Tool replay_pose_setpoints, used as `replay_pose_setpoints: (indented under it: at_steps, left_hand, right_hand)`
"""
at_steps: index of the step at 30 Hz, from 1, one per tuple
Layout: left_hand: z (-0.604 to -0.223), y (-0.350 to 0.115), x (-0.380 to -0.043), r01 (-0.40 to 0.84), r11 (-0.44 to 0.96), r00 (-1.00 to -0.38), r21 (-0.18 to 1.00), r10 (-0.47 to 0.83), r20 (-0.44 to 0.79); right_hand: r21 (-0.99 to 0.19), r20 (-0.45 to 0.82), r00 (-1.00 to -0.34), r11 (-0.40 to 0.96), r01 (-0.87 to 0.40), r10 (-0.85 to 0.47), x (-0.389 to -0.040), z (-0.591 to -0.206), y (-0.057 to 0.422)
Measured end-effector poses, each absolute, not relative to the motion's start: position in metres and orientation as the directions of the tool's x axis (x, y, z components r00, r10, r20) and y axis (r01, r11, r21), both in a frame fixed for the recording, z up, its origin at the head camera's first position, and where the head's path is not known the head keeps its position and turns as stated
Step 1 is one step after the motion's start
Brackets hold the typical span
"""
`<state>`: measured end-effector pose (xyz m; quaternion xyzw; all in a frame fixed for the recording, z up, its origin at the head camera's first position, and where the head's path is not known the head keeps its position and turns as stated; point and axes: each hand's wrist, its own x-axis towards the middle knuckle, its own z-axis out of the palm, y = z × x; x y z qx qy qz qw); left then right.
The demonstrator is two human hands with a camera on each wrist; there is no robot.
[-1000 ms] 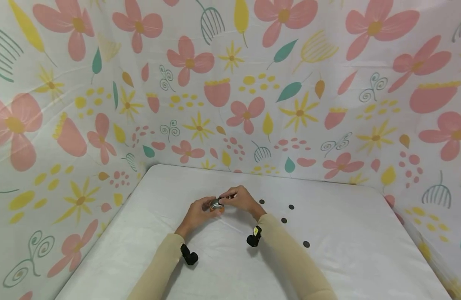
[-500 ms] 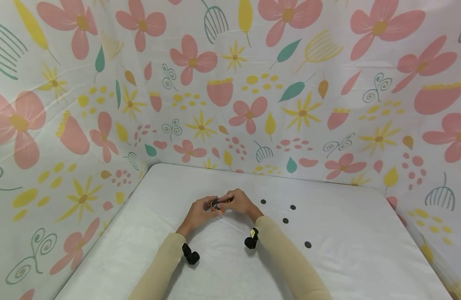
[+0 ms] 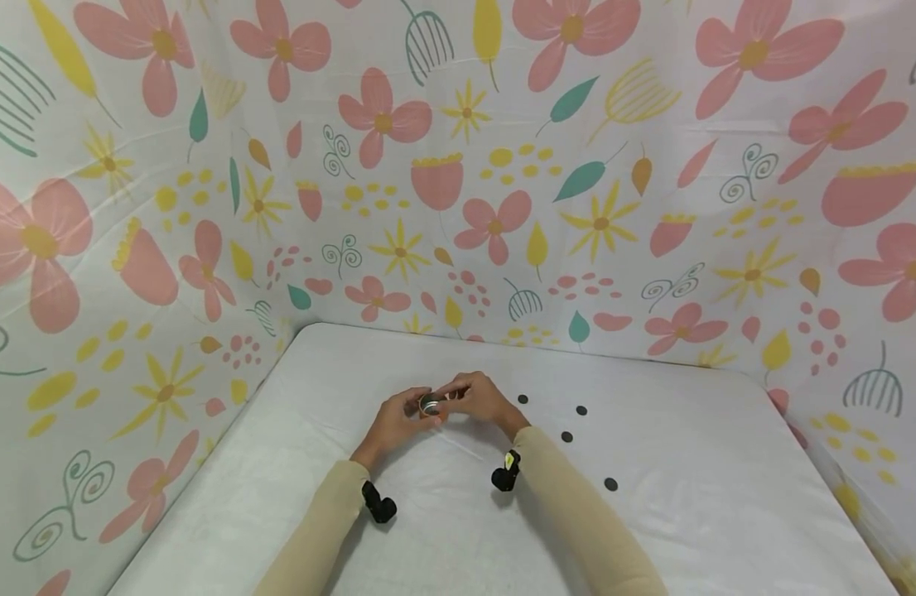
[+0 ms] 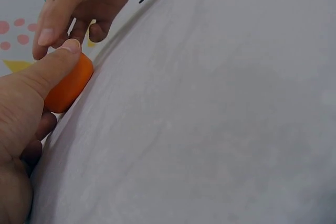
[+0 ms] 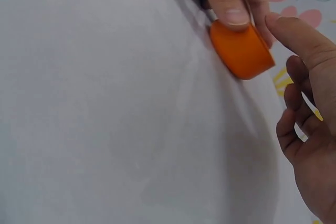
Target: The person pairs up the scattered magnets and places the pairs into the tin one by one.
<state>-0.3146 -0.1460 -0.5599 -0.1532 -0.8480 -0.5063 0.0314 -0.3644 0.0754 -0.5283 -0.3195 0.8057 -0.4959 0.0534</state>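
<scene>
My left hand [image 3: 392, 426] grips a small round orange container [image 5: 241, 51] near the table's far side, its thumb pressing the outer wall. In the head view, silver metal and a dark part show inside the rim. Over the container's right edge is my right hand [image 3: 482, 399], with its thumb extended towards the rim and its other fingers loosely bent. The wrist views show nothing held in the right hand, though some of its fingertips are hidden. Several flat dark discs lie apart on the table to the right, including a near disc [image 3: 610, 484].
A white cloth covers the table [image 3: 696, 497]. Floral fabric walls [image 3: 495, 149] stand along its back and left side. Black wrist cameras sit on the sleeves.
The right hand lowers over the container's opening, then draws back slightly, so the silver inside shows again. Its thumb and fingers shift at the rim. The left hand keeps its grip.
</scene>
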Motion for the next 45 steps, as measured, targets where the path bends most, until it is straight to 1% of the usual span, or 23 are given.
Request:
replay_pose_setpoints:
  at_steps: [4, 8, 12, 14, 17, 19, 21, 25, 30, 33, 38, 39, 42, 45]
  left_hand:
    - [-0.559, -0.14, -0.314, 0.289, 0.442, -0.951, 0.849, 0.232, 0.203]
    - [-0.558, -0.137, -0.311, 0.277, 0.445, -0.956, 0.851, 0.213, 0.199]
    - [-0.554, -0.137, -0.305, 0.314, 0.418, -0.949, 0.853, 0.176, 0.263]
    - [-0.549, -0.136, -0.301, 0.363, 0.402, -0.932, 0.841, 0.168, 0.322]
    - [-0.539, -0.132, -0.292, 0.465, 0.37, -0.886, 0.805, 0.197, 0.421]
    - [-0.531, -0.127, -0.285, 0.519, 0.337, -0.854, 0.786, 0.249, 0.457]
    - [-0.523, -0.12, -0.279, 0.556, 0.308, -0.825, 0.771, 0.319, 0.467]
    - [-0.511, -0.104, -0.268, 0.571, 0.285, -0.794, 0.769, 0.43, 0.43]
    - [-0.508, -0.089, -0.265, 0.592, 0.277, -0.761, 0.757, 0.503, 0.411]
    - [-0.511, -0.082, -0.267, 0.594, 0.293, -0.749, 0.749, 0.541, 0.383]
    - [-0.518, -0.065, -0.271, 0.54, 0.336, -0.754, 0.772, 0.6, 0.267]
    - [-0.52, -0.061, -0.272, 0.538, 0.336, -0.747, 0.773, 0.614, 0.253]
    - [-0.527, -0.048, -0.275, 0.546, 0.342, -0.729, 0.765, 0.644, 0.233]
    - [-0.534, -0.034, -0.279, 0.567, 0.314, -0.698, 0.761, 0.673, 0.243]
  right_hand:
    - [-0.809, 0.194, -0.801, 0.369, -0.457, -0.566, -0.359, -0.517, 0.091]
    - [-0.775, 0.191, -0.797, 0.41, -0.481, -0.573, -0.353, -0.504, 0.111]
    - [-0.774, 0.195, -0.806, 0.417, -0.476, -0.558, -0.344, -0.492, 0.137]
    - [-0.772, 0.198, -0.814, 0.425, -0.473, -0.546, -0.339, -0.488, 0.151]
    - [-0.757, 0.207, -0.824, 0.448, -0.477, -0.527, -0.33, -0.482, 0.172]
    - [-0.741, 0.216, -0.827, 0.465, -0.485, -0.519, -0.323, -0.479, 0.186]
    - [-0.731, 0.222, -0.832, 0.478, -0.487, -0.509, -0.315, -0.477, 0.201]
    - [-0.715, 0.228, -0.843, 0.504, -0.485, -0.487, -0.295, -0.479, 0.232]
    - [-0.712, 0.226, -0.863, 0.528, -0.463, -0.451, -0.268, -0.486, 0.272]
    - [-0.699, 0.224, -0.879, 0.56, -0.445, -0.42, -0.253, -0.49, 0.295]
    - [-0.67, 0.223, -0.909, 0.622, -0.406, -0.354, -0.234, -0.5, 0.328]
    - [-0.666, 0.221, -0.912, 0.63, -0.399, -0.345, -0.231, -0.502, 0.334]
    - [-0.669, 0.213, -0.919, 0.636, -0.385, -0.333, -0.225, -0.51, 0.349]
    - [-0.667, 0.21, -0.914, 0.634, -0.393, -0.346, -0.223, -0.518, 0.358]
